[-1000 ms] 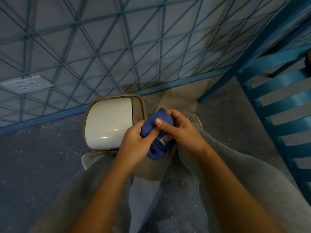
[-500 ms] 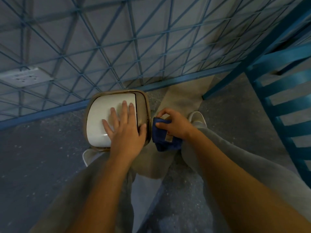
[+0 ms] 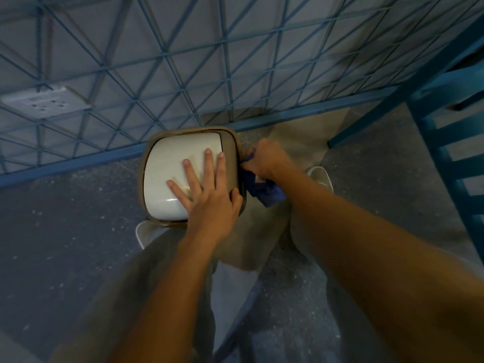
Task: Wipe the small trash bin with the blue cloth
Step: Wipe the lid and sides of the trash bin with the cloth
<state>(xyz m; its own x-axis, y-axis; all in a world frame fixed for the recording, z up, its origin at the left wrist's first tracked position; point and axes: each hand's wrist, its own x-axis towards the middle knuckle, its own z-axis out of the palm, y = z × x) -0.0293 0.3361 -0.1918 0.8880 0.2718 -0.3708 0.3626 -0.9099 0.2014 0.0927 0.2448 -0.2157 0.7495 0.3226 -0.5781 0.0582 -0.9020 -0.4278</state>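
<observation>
The small trash bin (image 3: 167, 169) stands on the floor against the wall, with a white lid inside a tan rim. My left hand (image 3: 207, 192) lies flat on the lid, fingers spread, thumb over the rim's right edge. My right hand (image 3: 264, 161) is closed on the blue cloth (image 3: 264, 192) and presses it against the bin's right side. Part of the cloth hangs below the hand. The bin's side wall is hidden from above.
A wall (image 3: 235, 61) with a blue lattice pattern rises right behind the bin, with a white socket (image 3: 44, 102) at left. A blue chair (image 3: 450, 142) stands at right. My legs and white shoes (image 3: 320, 176) flank the bin on the speckled floor.
Both hands held the cloth a second ago. My left hand let go and settled flat on the lid; my right hand carried the cloth to the bin's right side and moved further along it.
</observation>
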